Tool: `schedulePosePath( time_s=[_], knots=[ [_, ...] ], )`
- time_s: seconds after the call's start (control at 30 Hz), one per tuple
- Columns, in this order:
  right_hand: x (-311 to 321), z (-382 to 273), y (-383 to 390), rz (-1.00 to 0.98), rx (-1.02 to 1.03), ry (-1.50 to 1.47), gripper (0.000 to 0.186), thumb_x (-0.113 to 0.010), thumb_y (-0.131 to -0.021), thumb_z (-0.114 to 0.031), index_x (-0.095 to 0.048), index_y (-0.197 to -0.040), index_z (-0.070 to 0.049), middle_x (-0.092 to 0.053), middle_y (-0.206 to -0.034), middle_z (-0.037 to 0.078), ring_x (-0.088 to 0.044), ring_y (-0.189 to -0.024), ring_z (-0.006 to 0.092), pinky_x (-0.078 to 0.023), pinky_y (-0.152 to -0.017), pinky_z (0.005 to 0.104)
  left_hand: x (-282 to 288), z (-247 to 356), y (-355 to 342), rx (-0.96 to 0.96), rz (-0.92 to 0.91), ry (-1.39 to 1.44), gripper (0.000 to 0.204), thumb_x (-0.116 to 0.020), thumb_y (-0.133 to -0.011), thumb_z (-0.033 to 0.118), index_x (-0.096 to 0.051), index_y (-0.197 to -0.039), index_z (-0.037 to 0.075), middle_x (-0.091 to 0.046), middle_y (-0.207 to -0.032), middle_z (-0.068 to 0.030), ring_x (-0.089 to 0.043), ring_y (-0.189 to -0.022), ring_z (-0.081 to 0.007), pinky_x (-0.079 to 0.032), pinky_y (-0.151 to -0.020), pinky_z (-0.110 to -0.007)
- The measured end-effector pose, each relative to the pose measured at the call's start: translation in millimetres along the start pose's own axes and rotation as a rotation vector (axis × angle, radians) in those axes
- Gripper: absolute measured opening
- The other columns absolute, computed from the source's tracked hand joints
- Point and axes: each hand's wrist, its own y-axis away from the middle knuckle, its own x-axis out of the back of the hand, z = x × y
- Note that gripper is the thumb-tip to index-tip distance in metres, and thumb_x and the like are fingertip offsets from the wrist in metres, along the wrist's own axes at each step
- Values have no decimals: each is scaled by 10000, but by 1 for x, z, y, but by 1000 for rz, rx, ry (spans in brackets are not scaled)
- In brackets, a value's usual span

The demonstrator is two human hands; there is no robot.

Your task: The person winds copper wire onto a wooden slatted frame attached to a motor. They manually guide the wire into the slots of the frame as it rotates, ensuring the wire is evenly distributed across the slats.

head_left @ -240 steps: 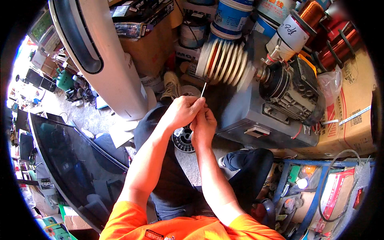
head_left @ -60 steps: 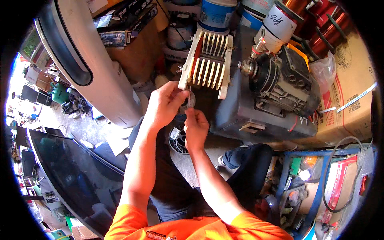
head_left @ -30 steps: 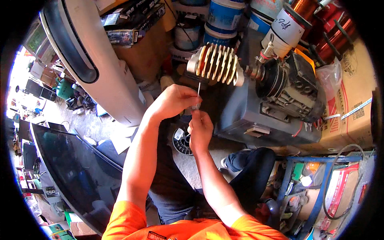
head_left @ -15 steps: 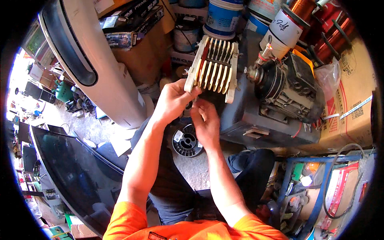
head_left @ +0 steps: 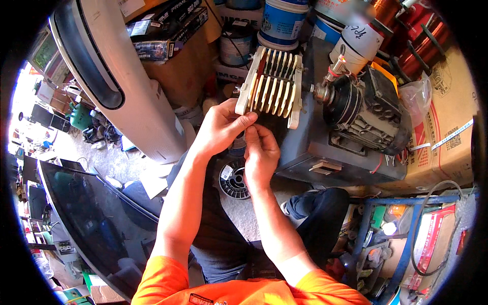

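A ribbed coil-winding former (head_left: 275, 84) with cream slats and pale end plates is held at the shaft end of a winding machine. Dark red windings (head_left: 261, 67) show in its leftmost slot. My left hand (head_left: 222, 127) is closed at the lower corner of the left end plate, thumb stretched across and fingers mostly hidden behind. Just below that thumb, my right hand (head_left: 262, 155) pinches with thumb and forefinger. Whatever lies between the fingertips of either hand is too small to make out. A black wire spool (head_left: 233, 180) lies on the floor beneath my hands.
Right of the former, a dark motor (head_left: 368, 114) sits on a grey machine cabinet (head_left: 315, 152). Copper wire spools (head_left: 424, 48) and paint buckets (head_left: 282, 23) stand behind. A tall white appliance (head_left: 137, 112) leans at left, above a dark glass panel (head_left: 96, 218). A blue-framed rack (head_left: 406, 234) fills the lower right.
My right hand has risen slightly, bringing its fingertips up to my left thumb. The former has shifted very little. My right knee has moved slightly.
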Motion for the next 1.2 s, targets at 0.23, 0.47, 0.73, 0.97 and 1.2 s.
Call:
schedulePosePath(
  time_s=[0.23,0.47,0.73,0.97,1.2],
  knots=[
    [6,-14,1,-57,109,29,129,-636,-888,-40,-655,-1008,3,-576,-785,-64,-458,-656,-8,-359,-574,144,7,2,2,63,-23,-38,290,-625,-922,236,-606,-1035,-30,-614,-918,12,-527,-868,-54,-452,-776,-225],
    [3,-26,-15,7,251,146,124,-651,-880,-64,-676,-983,0,-609,-785,-59,-477,-655,7,-383,-577,158,-2,6,-3,-118,267,-237,239,-729,-834,213,-662,-868,-13,-603,-650,-10,-476,-606,-43,-412,-527,-233],
    [-1,-20,-37,38,187,-1,141,-659,-884,-132,-644,-850,4,-569,-690,-54,-433,-626,9,-369,-553,193,-15,27,-18,-224,561,-217,165,-760,-790,92,-623,-828,8,-611,-709,17,-511,-620,-27,-415,-564,-179],
    [5,-1,-32,48,-55,28,223,-671,-887,-210,-641,-781,-16,-576,-705,-47,-451,-648,36,-372,-578,209,-11,47,-41,-228,559,-182,240,-777,-756,109,-593,-866,0,-598,-713,-11,-537,-614,-63,-440,-528,-206],
    [15,11,-28,71,-222,96,356,-646,-897,-319,-599,-652,-65,-463,-581,-73,-378,-553,19,-275,-519,207,6,60,-66,-239,365,-170,199,-700,-838,136,-610,-962,9,-619,-773,-10,-536,-632,-57,-427,-560,-198]
  ],
)
